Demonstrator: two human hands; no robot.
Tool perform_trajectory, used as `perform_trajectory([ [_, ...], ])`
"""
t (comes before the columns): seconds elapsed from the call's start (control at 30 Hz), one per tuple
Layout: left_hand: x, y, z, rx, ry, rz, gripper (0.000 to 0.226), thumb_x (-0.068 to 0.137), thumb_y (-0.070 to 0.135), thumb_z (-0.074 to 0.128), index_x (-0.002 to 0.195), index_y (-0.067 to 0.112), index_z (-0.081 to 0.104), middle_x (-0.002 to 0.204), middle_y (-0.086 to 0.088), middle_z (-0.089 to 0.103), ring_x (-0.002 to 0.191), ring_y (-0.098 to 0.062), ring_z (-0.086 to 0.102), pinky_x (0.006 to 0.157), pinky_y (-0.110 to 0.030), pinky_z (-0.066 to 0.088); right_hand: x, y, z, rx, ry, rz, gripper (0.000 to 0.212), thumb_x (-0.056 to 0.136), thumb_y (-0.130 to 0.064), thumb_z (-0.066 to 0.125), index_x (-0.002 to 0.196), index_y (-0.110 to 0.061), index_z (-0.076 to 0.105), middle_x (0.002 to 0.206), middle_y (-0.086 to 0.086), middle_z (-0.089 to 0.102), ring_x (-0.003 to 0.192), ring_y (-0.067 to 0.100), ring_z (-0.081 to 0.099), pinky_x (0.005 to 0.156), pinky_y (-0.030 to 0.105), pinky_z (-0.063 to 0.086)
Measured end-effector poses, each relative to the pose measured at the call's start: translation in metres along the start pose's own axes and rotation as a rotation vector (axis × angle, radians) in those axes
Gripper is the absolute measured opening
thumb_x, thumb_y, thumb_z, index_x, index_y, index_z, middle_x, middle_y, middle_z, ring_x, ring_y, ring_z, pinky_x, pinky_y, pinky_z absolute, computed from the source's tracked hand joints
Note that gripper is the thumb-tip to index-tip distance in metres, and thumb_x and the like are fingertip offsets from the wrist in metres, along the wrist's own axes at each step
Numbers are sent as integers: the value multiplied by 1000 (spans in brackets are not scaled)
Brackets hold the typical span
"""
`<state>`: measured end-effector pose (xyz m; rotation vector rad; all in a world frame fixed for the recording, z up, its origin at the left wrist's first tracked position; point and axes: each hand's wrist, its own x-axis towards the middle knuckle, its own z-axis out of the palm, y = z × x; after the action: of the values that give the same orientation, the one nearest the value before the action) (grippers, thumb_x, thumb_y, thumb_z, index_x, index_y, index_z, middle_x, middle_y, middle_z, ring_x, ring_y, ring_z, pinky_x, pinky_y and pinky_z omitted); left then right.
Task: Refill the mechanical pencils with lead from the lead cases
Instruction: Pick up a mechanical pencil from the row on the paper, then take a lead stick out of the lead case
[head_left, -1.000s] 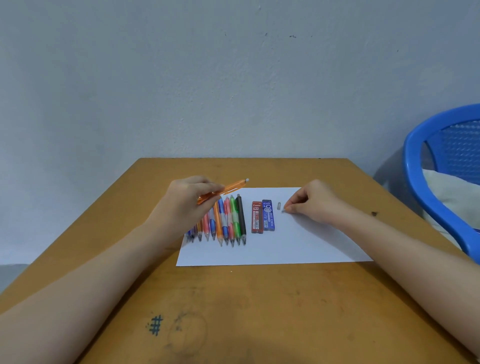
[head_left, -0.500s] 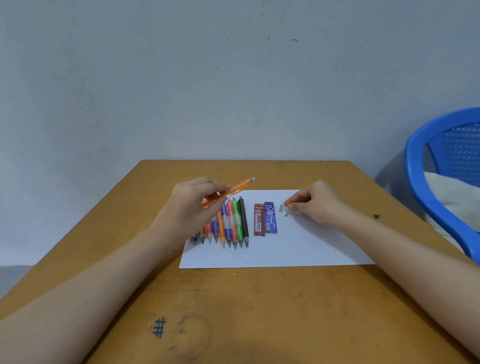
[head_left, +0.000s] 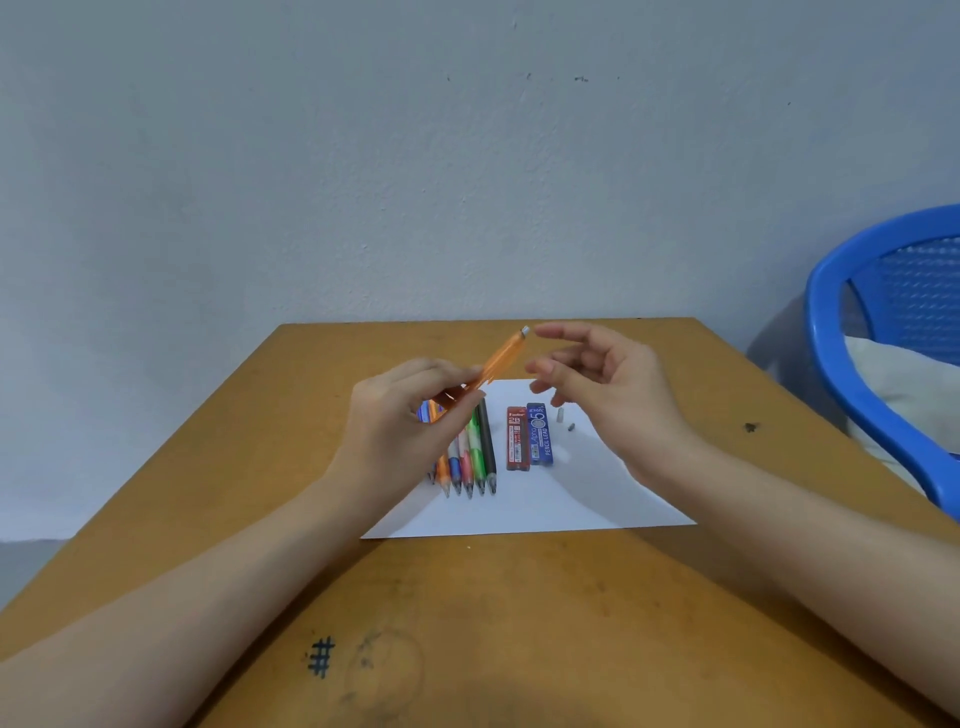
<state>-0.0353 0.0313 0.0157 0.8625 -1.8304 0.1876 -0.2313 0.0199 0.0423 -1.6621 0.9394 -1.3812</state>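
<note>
Pencil first: the orange pencil (head_left: 498, 361), a slim barrel of translucent plastic, is pinched low on its shaft by my left hand (head_left: 400, 415). It tilts up and to the right, with its small white end highest.

My right hand (head_left: 608, 384) is raised beside that end, fingers loosely spread and holding nothing. The index tip is just beside the white end; whether it touches, I cannot tell.

Under my left hand the other pencils (head_left: 470, 457) lie side by side on a flat white paper (head_left: 545, 504), pointed grey tips toward me, barrels orange, blue, pink, green and black. My hand partly hides them.

Just right of the row, two flat rectangular cases lie edge to edge: the red case (head_left: 517, 439) and the blue case (head_left: 540, 434), both printed. Near the blue one are a white stub (head_left: 560, 414) and a grey bit (head_left: 571, 427).

The table (head_left: 519, 623) is smooth and brown, scuffed, with an inked hash mark (head_left: 320, 657). A glossy blue plastic chair (head_left: 841, 364) with a mesh back stands at the right.
</note>
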Motion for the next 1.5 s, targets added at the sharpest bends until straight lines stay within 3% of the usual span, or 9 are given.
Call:
perform_trajectory([
  [0.1,-2,6,3,-61,14,-51,21,79,14,71,98,5,74,87,-2,72,75,-5,64,73,-11,51,-5,-4,4,66,10,-30,26,87,-2,62,104,-21,62,89,11,72,74,14,69,64,19,51],
  [0.33,-6,19,10,-208,60,-87,18,76,9,75,94,5,73,83,-2,70,69,-5,65,68,-16,53,-11,-5,11,143,16,-82,31,85,4,63,108,-16,58,77,7,70,72,16,69,67,21,53],
  [0.5,-8,26,15,-255,28,-90,17,76,7,75,92,5,74,83,-1,70,67,-5,64,65,-18,54,-10,-2,11,175,49,-53,27,84,4,64,104,-15,61,68,2,69,64,18,68,66,24,54],
  [0.7,-8,21,12,-220,-26,-47,19,81,21,73,92,6,75,80,-2,71,69,-5,63,63,-19,51,-6,-2,6,180,60,35,24,85,0,64,105,-13,65,70,8,67,56,18,63,64,25,54],
  [0.8,-9,11,9,-66,-159,-6,31,86,36,61,101,12,74,90,5,71,82,-1,61,69,-21,51,2,-3,-2,154,66,71,24,87,1,61,107,-11,65,71,11,64,60,19,60,59,22,51],
  [0.97,-9,-9,8,200,-374,-167,52,86,53,46,124,22,63,115,3,66,110,-8,51,85,-23,40,18,-5,-23,-31,-9,213,22,89,-2,61,106,-15,66,72,9,61,59,15,58,59,23,51],
  [1.13,-12,-26,11,357,-624,-329,57,93,52,43,144,26,38,150,6,37,139,-11,28,113,-33,22,28,6,-42,-267,-104,445,20,88,-1,63,107,-4,67,71,8,63,56,14,58,63,23,57],
  [1.23,-12,-28,12,261,-675,-411,57,95,51,42,146,26,36,152,8,33,141,-7,24,115,-30,18,29,13,-46,-355,-118,522,18,86,0,64,104,-1,67,72,11,64,58,16,59,58,22,57],
  [1.5,-10,-27,13,263,-717,-407,57,95,49,44,146,24,36,153,7,31,142,-8,22,115,-31,17,28,23,-43,-429,-141,638,19,85,2,65,104,3,65,68,12,63,49,17,57,51,21,55],
])
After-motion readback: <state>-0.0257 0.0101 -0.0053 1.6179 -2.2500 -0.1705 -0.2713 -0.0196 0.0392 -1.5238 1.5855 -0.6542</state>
